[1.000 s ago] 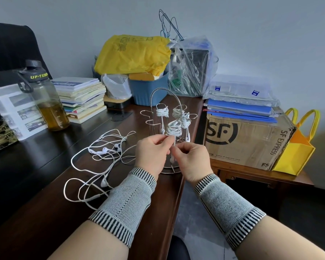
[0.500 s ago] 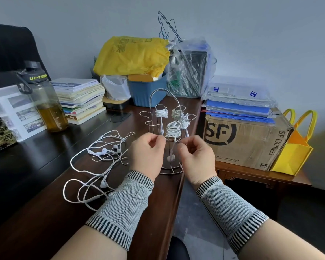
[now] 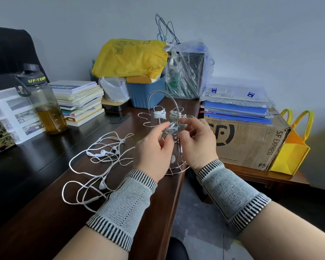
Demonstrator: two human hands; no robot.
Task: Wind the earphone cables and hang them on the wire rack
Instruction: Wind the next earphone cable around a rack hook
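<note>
Seating wound bundle (image 3: 170,128) on wire rack (image 3: 159,94) hook | left hand (image 3: 154,149), right hand (image 3: 197,141): fingers loosely spread beside bundle, grip indeterminate | advice: confirm coil hangs before releasing; loose earphones (image 3: 101,152) left of rack remain.

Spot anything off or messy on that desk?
Loose earphone cables sprawl tangled on the desk, unwound. The wire rack stands right at the desk's edge. Nothing looks spilled or broken.
</note>
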